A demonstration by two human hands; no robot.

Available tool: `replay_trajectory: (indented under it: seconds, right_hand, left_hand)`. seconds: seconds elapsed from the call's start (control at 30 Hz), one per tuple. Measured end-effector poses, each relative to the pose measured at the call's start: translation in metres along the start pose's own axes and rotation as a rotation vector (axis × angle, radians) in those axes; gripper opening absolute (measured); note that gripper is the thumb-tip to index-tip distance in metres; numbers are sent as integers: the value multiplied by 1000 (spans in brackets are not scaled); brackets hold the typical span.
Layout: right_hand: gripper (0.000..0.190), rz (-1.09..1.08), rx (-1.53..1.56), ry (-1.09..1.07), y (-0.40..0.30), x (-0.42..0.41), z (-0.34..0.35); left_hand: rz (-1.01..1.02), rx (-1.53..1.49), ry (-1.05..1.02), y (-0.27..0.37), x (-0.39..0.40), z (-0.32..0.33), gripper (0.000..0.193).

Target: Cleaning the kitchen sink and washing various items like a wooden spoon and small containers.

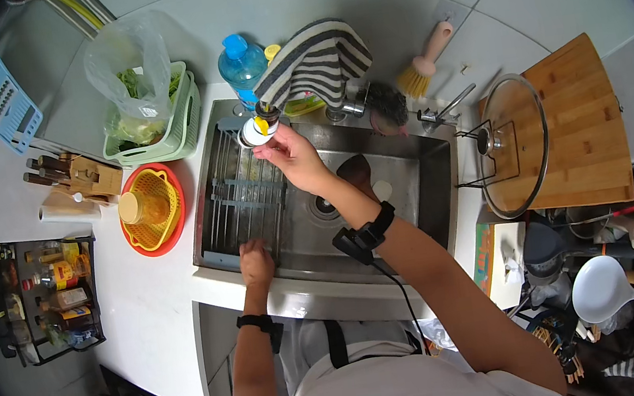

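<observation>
My right hand (295,162) reaches over the steel sink (346,236), its thumb and fingers on a white faucet head (258,130) with a small yellow lever. A black-and-white striped cloth (314,63) drapes over the faucet just behind. Below the faucet head, a grey roll-out drying rack (243,207) with metal rods spans the sink's left side. My left hand (256,263) rests with curled fingers at the rack's near end; what lies under the fingers is hidden. In the basin lie a dark flat utensil (354,172), partly behind my right forearm, and a pale round piece (382,191).
Behind the sink stand a blue bottle (242,66) and a hanging brush (428,60). At left are a green vegetable basket (166,148), a yellow colander (173,208) holding a jar, and a knife block (94,174). A glass lid (518,171) leans against a wooden cutting board (578,127) at right.
</observation>
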State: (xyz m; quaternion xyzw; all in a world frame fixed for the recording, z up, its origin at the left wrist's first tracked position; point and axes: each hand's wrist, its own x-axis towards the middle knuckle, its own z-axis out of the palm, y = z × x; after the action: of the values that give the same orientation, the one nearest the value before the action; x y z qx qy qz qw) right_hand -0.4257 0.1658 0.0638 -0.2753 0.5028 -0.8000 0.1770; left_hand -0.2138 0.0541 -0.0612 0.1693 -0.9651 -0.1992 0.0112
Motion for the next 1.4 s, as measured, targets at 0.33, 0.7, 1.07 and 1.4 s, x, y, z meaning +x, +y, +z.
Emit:
replay_trajectory:
  seconds: [0.33, 0.7, 1.07, 1.4]
  right_hand:
    - [22, 212, -967, 582, 25, -19, -183]
    - [29, 388, -1780, 152, 61, 48, -253]
    - [28, 314, -1439, 334, 21, -1, -209]
    - [38, 61, -479, 78, -38, 15, 10]
  left_hand:
    - [11, -187, 210, 15, -15, -31, 21]
    - [-80, -183, 390, 11, -20, -33, 17]
    - [-95, -238, 391, 13, -20, -28, 13]
    - [-152, -242, 336, 10, -22, -30, 13]
